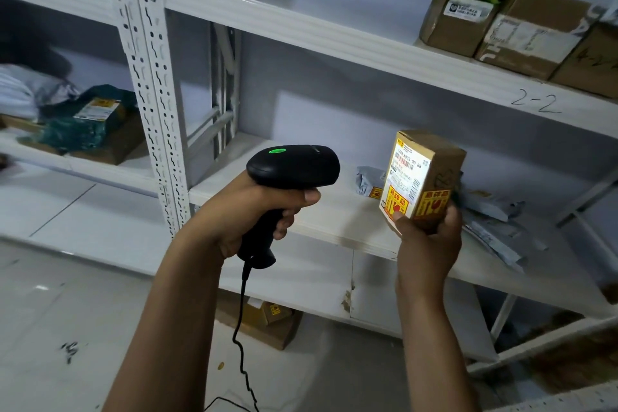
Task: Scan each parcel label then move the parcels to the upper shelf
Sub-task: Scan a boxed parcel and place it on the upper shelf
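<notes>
Scanner point(294, 165) gripped in left hand point(234, 221), fingers point(284, 222) curled tight round handle. Green light point(277, 150) lit on top; head pointed right, toward small box point(431, 177). Small box held upright in right hand point(428, 244), pinched at bottom end between thumb and fingers point(453, 214). Label point(406, 170) turned toward scanner. Small box kept in air, in front of lower shelf point(334, 214). Grey mail bags point(495, 207) laid on lower shelf behind it. Cardboard boxes point(521, 37) seen far right on upper shelf point(317, 30). Cable point(242, 328) hung from handle.

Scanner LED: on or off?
On. The black scanner, gripped at its handle by the left hand, shows a lit green spot on top of its head.
</notes>
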Demonstrator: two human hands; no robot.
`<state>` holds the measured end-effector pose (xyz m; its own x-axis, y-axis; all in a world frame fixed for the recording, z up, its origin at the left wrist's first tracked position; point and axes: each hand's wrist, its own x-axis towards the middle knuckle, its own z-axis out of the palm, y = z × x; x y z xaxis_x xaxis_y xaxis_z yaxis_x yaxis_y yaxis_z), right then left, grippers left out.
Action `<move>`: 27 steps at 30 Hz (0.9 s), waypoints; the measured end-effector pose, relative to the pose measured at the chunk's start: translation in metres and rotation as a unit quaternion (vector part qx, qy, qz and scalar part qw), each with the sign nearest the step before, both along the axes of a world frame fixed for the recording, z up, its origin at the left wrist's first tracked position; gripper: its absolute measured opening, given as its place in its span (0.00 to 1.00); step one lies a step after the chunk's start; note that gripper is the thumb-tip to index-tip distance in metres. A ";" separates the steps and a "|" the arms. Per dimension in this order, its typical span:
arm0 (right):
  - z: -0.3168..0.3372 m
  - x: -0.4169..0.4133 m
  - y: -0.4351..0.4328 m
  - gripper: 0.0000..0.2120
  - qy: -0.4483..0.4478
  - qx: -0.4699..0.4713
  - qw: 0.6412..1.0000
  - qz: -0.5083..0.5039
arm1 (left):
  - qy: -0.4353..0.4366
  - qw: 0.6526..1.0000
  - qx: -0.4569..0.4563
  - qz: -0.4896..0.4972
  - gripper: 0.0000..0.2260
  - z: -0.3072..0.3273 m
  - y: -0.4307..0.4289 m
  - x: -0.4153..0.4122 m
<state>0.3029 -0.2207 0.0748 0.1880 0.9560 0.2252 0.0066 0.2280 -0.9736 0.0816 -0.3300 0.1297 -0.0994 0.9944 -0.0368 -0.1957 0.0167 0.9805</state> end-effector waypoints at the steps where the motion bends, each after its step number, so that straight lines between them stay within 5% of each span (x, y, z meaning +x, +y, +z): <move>1: 0.000 0.000 0.000 0.33 -0.001 0.001 1.000 0.000 | -0.001 1.000 0.001 0.001 0.21 0.000 0.000 0.000; 6: -0.002 0.002 0.003 0.33 -0.016 -0.002 1.000 0.002 | -0.004 1.000 0.008 -0.012 0.10 0.000 0.000 0.002; 13: 0.000 0.008 0.001 0.32 -0.017 0.000 1.000 0.007 | 0.001 1.000 0.006 -0.002 0.18 0.000 0.001 0.009; 17: 0.004 0.011 -0.002 0.31 -0.021 0.009 1.000 0.015 | 0.002 1.000 0.013 -0.013 0.11 0.003 0.002 0.013; 22: 0.006 0.009 -0.008 0.31 -0.019 0.020 0.999 0.025 | 0.011 1.000 0.014 -0.004 0.18 0.004 0.005 0.019; 27: 0.006 -0.002 -0.022 0.32 -0.022 0.019 0.998 0.061 | 0.014 1.000 0.014 -0.011 0.12 0.006 0.005 0.022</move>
<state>0.3007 -0.2429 0.0811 0.0606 0.9619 0.2667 0.0183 0.2661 -0.9638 0.1038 -0.3247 0.1355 -0.0780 0.9969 -0.0060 -0.1680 -0.0072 0.9858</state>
